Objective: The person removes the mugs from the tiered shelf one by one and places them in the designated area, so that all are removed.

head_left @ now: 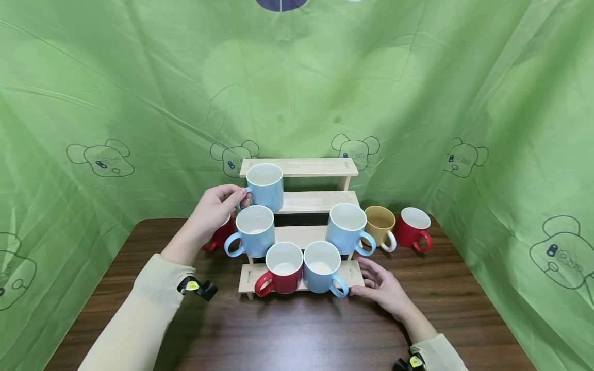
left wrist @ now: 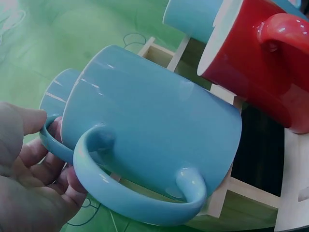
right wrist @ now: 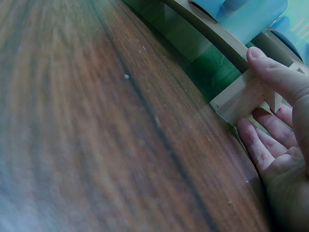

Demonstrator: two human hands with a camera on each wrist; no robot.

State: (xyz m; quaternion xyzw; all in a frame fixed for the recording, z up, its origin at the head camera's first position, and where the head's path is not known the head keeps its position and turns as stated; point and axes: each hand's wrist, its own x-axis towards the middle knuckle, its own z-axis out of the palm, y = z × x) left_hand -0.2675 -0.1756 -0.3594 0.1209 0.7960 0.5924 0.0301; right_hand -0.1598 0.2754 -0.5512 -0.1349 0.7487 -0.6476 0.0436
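Observation:
My left hand pinches the handle of a light blue mug, upright at the left end of the third step of a wooden stepped rack. Just below it, another light blue mug stands on the second step and partly hides the pinched handle in the left wrist view. A third blue mug is at that step's right end. On the bottom step a red mug and a blue mug stand side by side. My right hand grips the bottom step's right end, thumb in front.
Right of the rack, a yellow mug with a white handle and a red mug stand on the dark wooden table. Behind my left hand, another red mug is mostly hidden. Green cloth hangs around the table.

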